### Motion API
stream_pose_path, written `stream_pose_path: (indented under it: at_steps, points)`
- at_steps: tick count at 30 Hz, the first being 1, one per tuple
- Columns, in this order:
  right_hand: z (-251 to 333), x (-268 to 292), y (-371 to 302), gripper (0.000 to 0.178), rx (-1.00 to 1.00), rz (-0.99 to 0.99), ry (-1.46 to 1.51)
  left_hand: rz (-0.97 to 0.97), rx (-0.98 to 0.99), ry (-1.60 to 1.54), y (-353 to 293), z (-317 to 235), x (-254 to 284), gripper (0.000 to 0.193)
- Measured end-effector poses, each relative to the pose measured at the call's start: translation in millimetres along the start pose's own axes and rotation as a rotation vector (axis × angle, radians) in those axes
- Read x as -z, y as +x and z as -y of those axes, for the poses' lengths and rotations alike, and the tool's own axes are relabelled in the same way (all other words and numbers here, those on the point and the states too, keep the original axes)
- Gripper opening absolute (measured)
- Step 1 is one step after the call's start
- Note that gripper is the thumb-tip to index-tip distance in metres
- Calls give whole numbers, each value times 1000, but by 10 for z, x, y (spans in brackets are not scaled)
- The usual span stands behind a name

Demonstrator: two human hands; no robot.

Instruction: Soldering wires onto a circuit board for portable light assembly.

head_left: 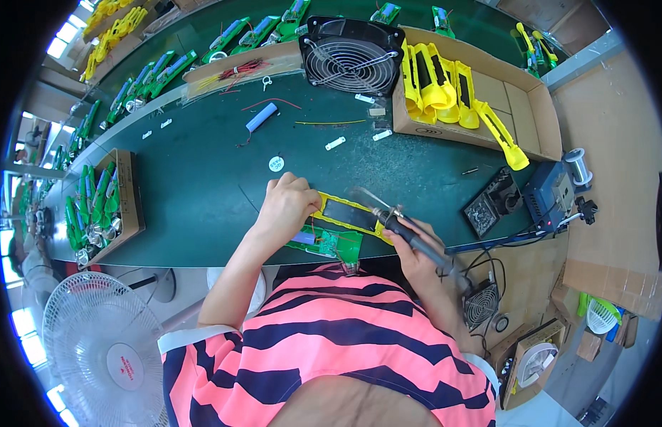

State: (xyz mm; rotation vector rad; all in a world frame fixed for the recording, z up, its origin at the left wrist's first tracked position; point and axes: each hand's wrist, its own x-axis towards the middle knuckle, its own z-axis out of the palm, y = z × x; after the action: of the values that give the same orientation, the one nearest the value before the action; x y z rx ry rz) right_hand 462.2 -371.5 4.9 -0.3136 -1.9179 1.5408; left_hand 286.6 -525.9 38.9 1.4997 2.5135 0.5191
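Your left grip [292, 203] pinches the left end of the yellow frame [379, 229], beside the green casing [348, 246] near the surface [196, 199] edge, your right grip [411, 262] wraps a soldering iron [425, 249], and the frame, likely light and stiff, is best held by its rim, off the dark panel [345, 212].

Lit by bright windows [25, 331] along the left edge, furnished with a dark green workbench [196, 185] across the middle and a tan, cardboard-like surface [615, 171] at far right, and laid below with a pale floor [188, 292]
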Motion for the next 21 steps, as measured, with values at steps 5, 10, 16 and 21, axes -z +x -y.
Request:
stream_pose_path:
  at_steps: [5, 10, 16, 21]
  points:
    - [-110, -182, -24, 13, -508, -170, 419, 87, 28, 74, 70, -48, -6, 4]
    - [-176, -211, -9, 13, -550, -144, 431, 109, 62, 162, 93, -71, -60, 5]
    - [-177, -222, 21, 12, -575, -109, 423, 109, 71, 190, 96, -74, -84, 5]
    - [-175, -232, 16, 13, -575, -96, 418, 118, 65, 199, 98, -71, -74, 5]
